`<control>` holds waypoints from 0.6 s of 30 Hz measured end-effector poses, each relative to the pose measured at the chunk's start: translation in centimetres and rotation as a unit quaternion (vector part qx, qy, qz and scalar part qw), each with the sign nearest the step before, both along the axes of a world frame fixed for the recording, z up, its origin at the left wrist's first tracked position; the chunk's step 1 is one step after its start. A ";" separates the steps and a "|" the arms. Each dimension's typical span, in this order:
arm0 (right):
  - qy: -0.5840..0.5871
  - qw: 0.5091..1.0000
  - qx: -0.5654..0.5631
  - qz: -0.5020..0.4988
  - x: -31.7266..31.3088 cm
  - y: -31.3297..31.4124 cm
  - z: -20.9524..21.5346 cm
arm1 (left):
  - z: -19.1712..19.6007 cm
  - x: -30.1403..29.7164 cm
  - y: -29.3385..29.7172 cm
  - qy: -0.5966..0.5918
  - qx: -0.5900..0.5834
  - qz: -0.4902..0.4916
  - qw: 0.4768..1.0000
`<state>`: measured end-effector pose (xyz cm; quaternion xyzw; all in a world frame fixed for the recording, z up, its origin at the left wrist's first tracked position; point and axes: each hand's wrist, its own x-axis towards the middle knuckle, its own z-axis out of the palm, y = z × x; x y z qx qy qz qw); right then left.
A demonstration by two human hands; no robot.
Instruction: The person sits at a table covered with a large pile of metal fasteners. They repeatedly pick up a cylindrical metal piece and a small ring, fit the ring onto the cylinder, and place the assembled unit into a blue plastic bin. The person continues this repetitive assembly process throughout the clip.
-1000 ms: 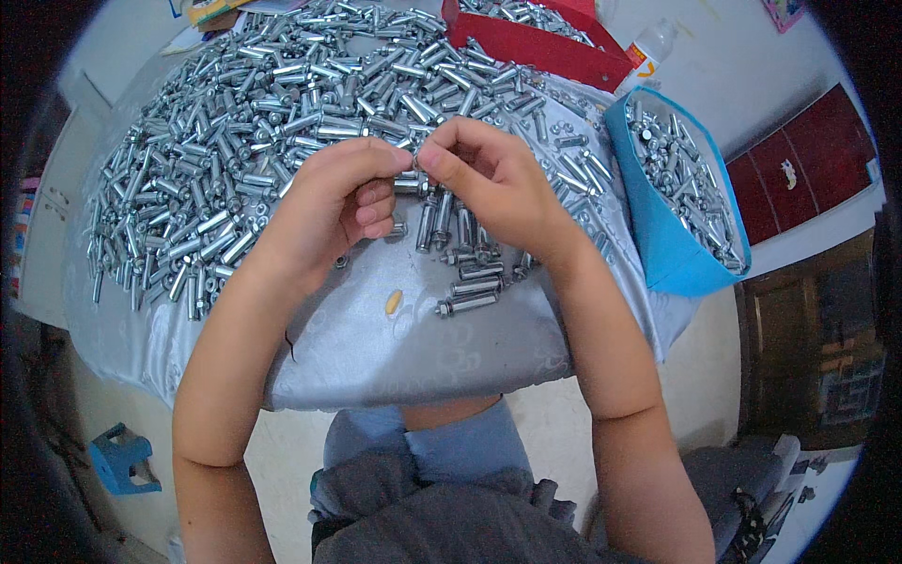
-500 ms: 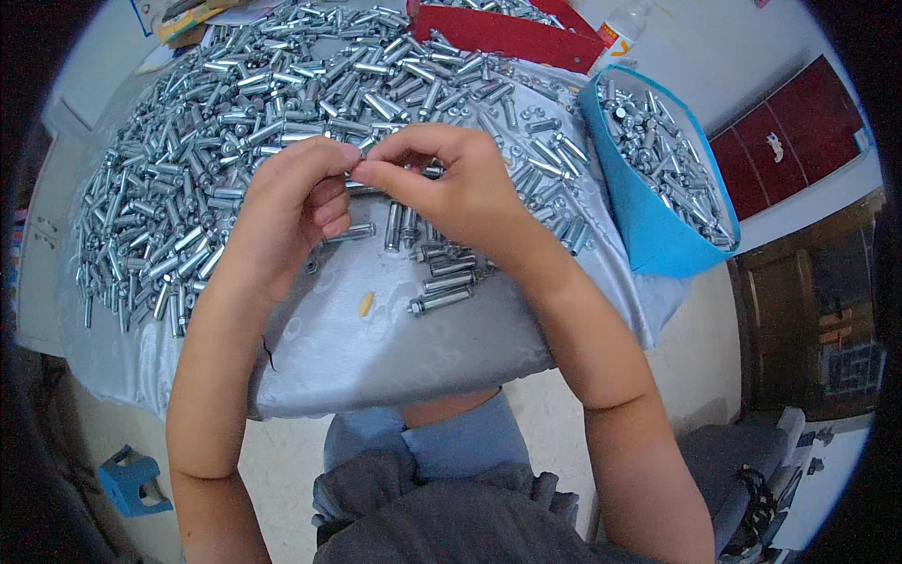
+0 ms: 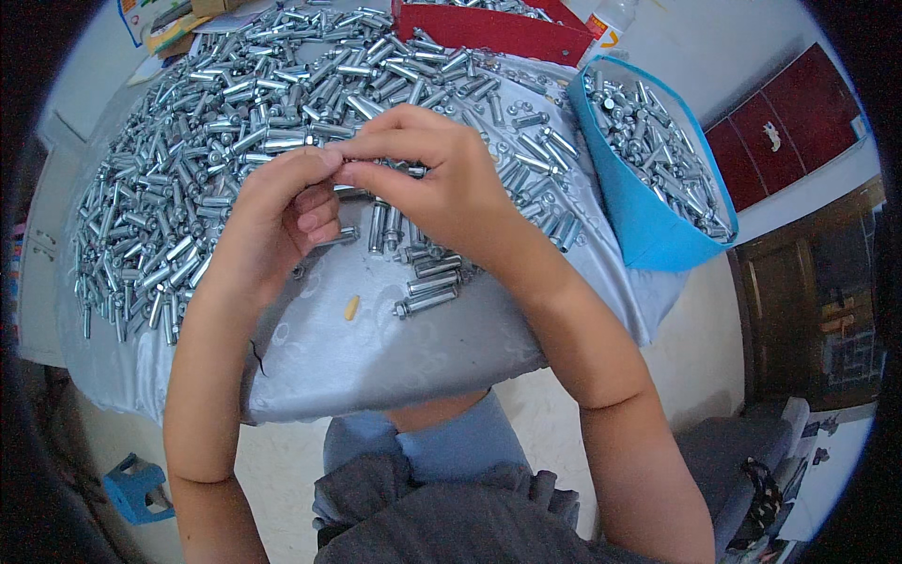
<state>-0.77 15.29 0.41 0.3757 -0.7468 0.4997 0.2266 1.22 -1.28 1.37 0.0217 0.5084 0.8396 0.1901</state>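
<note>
Grey-covered surface (image 3: pixel 395 357) carries a heap of metal sleeves (image 3: pixel 216 150) beyond both hands; left hand (image 3: pixel 272 226) and right hand (image 3: pixel 442 183) meet fingertip to fingertip, pinching one sleeve piece (image 3: pixel 376 169), long axis running left-right, blue bin (image 3: pixel 639 216) right of them.

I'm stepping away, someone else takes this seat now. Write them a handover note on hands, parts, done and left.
Left hand and right hand: fingertips meet above the table, pinching one small metal part between them; it is mostly hidden.
Loose metal sleeves cover the grey cloth; a few lie near the front edge.
Done: blue bin at right holds many pieces.
Left: the large loose pile.
</note>
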 end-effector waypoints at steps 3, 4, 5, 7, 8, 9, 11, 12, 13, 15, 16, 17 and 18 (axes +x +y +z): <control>-0.016 1.000 -0.021 0.005 -0.1 -0.2 -0.3 | 0.4 0.1 0.1 -0.016 0.003 -0.009 1.000; -0.027 0.999 -0.028 0.007 -0.1 -0.3 -0.3 | 0.5 0.1 0.1 -0.019 -0.005 -0.017 1.000; -0.029 0.999 -0.023 0.004 0.0 -0.3 -0.4 | 0.5 0.1 0.1 -0.024 -0.014 -0.023 0.999; -0.033 0.999 -0.014 -0.003 0.1 -0.4 -0.4 | 0.6 0.1 0.2 -0.016 -0.014 -0.029 0.999; -0.027 0.999 -0.015 -0.008 0.1 -0.2 0.0 | 0.6 0.1 0.2 -0.011 -0.014 -0.031 0.999; -0.022 1.000 -0.018 -0.014 0.1 0.2 0.7 | 0.6 0.1 0.1 -0.013 -0.011 -0.033 0.999; -0.045 0.995 -0.049 -0.074 -0.4 1.6 1.3 | 0.4 0.0 0.0 -0.015 -0.003 -0.041 0.999; -0.073 0.986 -0.080 -0.128 -1.1 2.4 1.4 | 0.3 0.0 0.1 -0.023 0.001 -0.023 0.999; -0.101 0.972 -0.111 -0.182 -1.7 3.2 1.5 | 0.2 -0.1 0.2 -0.032 0.006 -0.005 0.999; -0.072 0.964 -0.016 -0.256 -2.7 5.0 1.2 | -0.1 -0.1 0.3 -0.045 0.006 0.021 0.999; -0.057 0.955 0.031 -0.289 -2.9 5.6 0.8 | -0.2 0.0 0.2 -0.048 0.002 0.033 0.998; -0.091 0.945 0.085 -0.303 -2.9 6.0 0.6 | -0.1 -0.2 0.1 -0.048 0.000 0.044 0.998; -0.125 0.930 0.138 -0.316 -2.9 6.3 0.4 | -0.4 -0.4 -0.2 -0.038 0.005 0.030 0.999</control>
